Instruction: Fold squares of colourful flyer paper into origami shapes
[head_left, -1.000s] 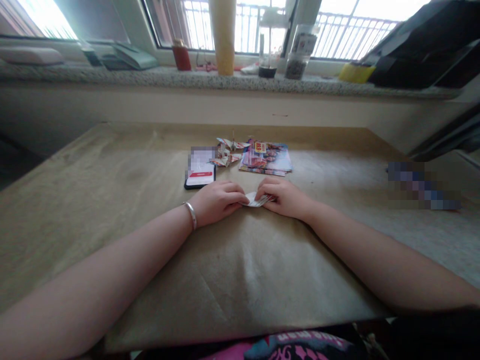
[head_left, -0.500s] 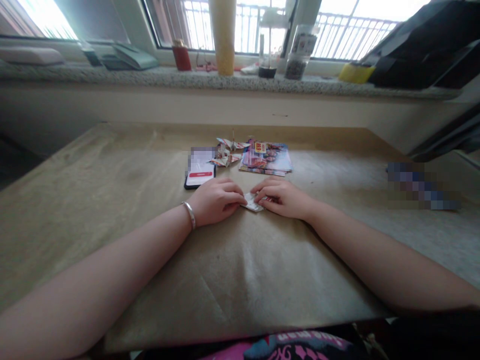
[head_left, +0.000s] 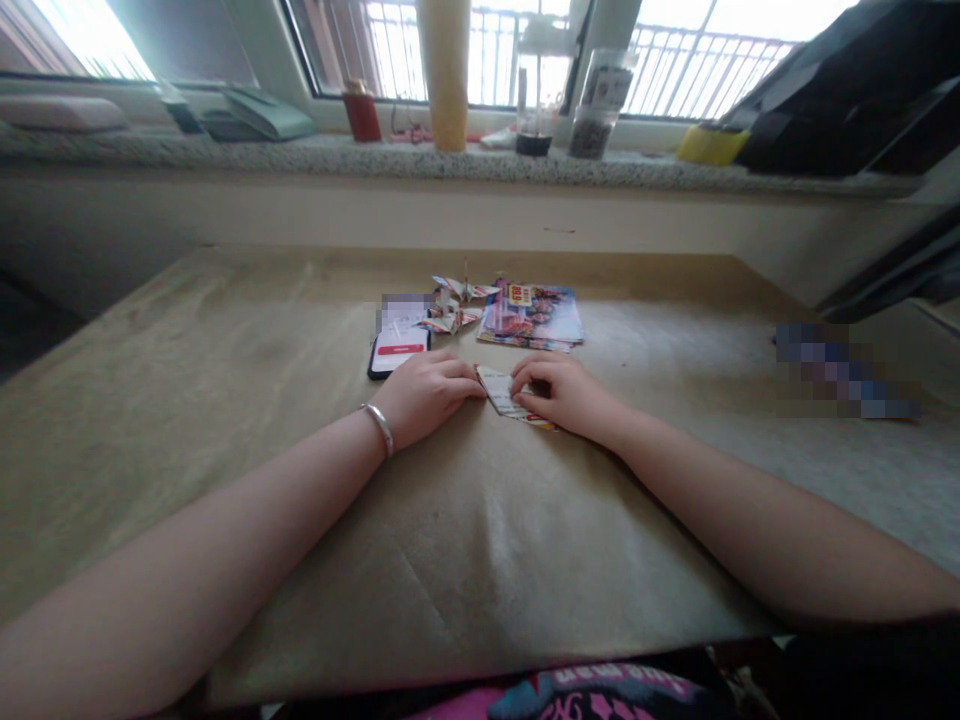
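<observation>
A small piece of folded printed paper (head_left: 498, 388) lies on the table between my two hands. It is pale with lines of print, and a red and yellow strip shows along its near edge. My left hand (head_left: 431, 395), with a silver bangle at the wrist, has its fingers pressed together at the paper's left corner. On the other side, my right hand (head_left: 570, 393) pinches the paper with curled fingers and thumb, covering its right part. Just beyond are folded paper cranes (head_left: 453, 318), standing close together by a phone (head_left: 400, 352).
A stack of colourful printed sheets (head_left: 536, 315) lies behind my right hand. A blurred-out item (head_left: 840, 372) is at the far right of the table (head_left: 465, 540). Bottles, a red container (head_left: 361, 112) and a yellow item (head_left: 711, 146) stand on the stone windowsill (head_left: 262, 155).
The folded paper now shows a larger, differently shaped face, with coloured print at its near edge. My right fingers have curled more, and my hands are slightly farther apart.
</observation>
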